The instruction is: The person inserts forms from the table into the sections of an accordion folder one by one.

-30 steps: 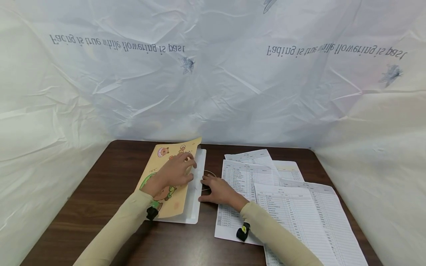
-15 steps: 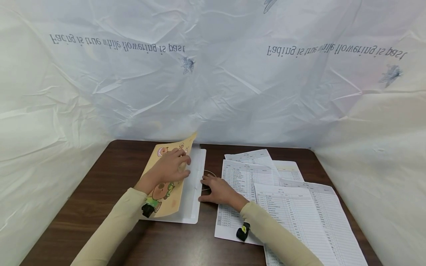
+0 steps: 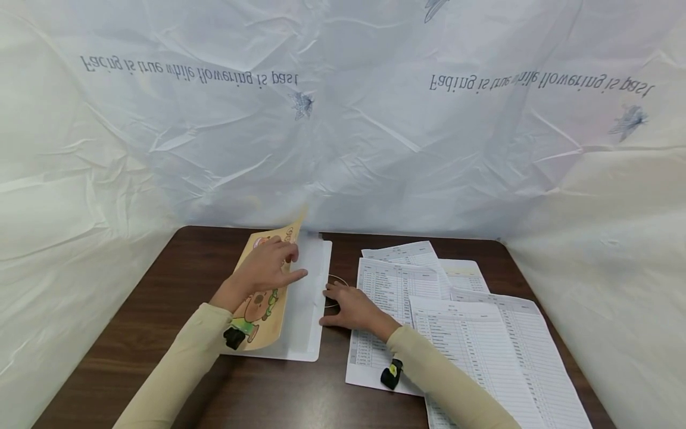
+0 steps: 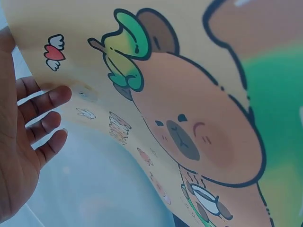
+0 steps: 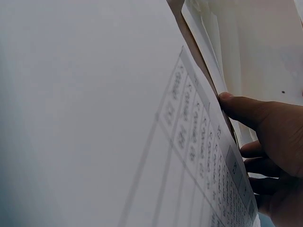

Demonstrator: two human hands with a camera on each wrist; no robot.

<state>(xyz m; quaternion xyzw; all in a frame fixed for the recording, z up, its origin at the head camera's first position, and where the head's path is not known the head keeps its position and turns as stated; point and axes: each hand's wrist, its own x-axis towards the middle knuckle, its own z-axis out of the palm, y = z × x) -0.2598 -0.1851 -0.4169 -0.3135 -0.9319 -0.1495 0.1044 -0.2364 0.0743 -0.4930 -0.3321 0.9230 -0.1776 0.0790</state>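
A folder with a yellow cartoon cover (image 3: 270,325) lies at the left of the table in the head view. Its cover stands partly raised, baring the white inside (image 3: 302,333). My left hand (image 3: 262,268) is at the raised cover's right edge, thumb stretched out over the white inside. In the left wrist view, loosely bent fingers (image 4: 52,101) touch the cover beside a small round fastener. My right hand (image 3: 351,307) rests on the table by the folder's right edge, fingers spread, at a thin elastic loop (image 3: 339,277). In the right wrist view its thumb lies beside a paper edge.
Several printed sheets (image 3: 461,333) overlap at the right of the dark wooden table (image 3: 155,310), partly under the right forearm. White plastic sheeting (image 3: 343,149) with lettering surrounds the table's back and sides. Each wrist wears a black strap.
The left hand has moved left and the folder's cover has lifted further, showing more of the white inside. The right hand and the sheets have stayed in place.
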